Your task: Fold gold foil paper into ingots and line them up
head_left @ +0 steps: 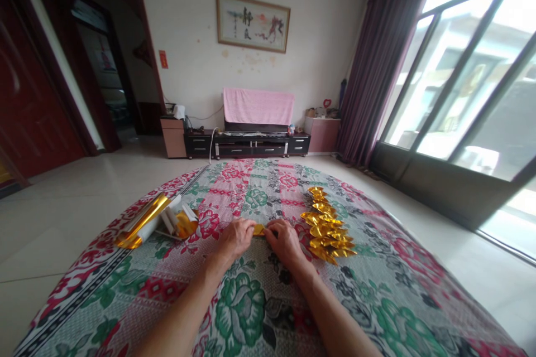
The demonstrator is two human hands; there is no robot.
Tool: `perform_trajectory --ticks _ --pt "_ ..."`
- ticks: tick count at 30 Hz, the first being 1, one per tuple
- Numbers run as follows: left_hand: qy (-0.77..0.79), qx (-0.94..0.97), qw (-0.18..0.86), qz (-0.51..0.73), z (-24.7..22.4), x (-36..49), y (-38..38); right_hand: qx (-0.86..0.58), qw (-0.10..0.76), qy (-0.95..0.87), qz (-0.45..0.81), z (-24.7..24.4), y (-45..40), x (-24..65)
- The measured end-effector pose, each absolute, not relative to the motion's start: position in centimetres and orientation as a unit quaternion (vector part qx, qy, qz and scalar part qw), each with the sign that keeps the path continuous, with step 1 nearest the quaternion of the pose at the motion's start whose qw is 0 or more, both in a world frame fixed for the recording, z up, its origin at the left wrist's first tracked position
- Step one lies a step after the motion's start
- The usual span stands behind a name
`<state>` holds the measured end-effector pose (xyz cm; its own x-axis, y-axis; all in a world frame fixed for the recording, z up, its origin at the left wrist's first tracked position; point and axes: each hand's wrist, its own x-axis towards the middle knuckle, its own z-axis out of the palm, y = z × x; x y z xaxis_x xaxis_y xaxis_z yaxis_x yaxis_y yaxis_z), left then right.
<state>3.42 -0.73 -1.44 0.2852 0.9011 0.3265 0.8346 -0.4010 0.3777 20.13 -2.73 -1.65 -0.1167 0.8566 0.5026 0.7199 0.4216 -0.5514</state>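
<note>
Between my two hands is a small folded piece of gold foil paper, lying low over the patterned cloth. My left hand pinches its left end with thumb and fingers. At the other end, my right hand grips the foil with curled fingers, which partly hide it. To the right of my right hand stand rows of gold folded foil pieces with pointed ends. On the left lie rolled sheets of gold foil paper, white on one side, beside a tray holding more foil and white paper.
A flowered cloth covers the surface under my hands. Beyond it, a low black cabinet stands by the wall with a pink cloth draped above. A purple curtain hangs beside large windows on the right.
</note>
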Motion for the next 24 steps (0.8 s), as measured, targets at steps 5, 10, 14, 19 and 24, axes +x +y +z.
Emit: perform_trajectory --ticks 5,10,14,19,24 --pt "0.553 0.79 0.073 0.253 -0.89 3.56 -1.0 -0.537 0.396 -0.741 0.078 -1.82 -2.4 20.14" --pt "0.554 0.788 0.077 0.256 -0.84 3.5 -0.98 -0.549 0.392 -0.734 0.081 -1.61 -2.4 20.07" --pt "0.551 0.787 0.083 0.264 -0.84 3.42 -0.97 -0.557 0.394 -0.726 0.088 -1.62 -2.37 20.06" --pt "0.552 0.786 0.085 0.265 -0.97 3.38 -0.92 -0.567 0.394 -0.717 0.097 -1.61 -2.33 20.02" --pt "0.558 0.786 0.079 0.254 -1.07 3.42 -0.89 -0.569 0.396 -0.715 0.096 -1.45 -2.41 19.91"
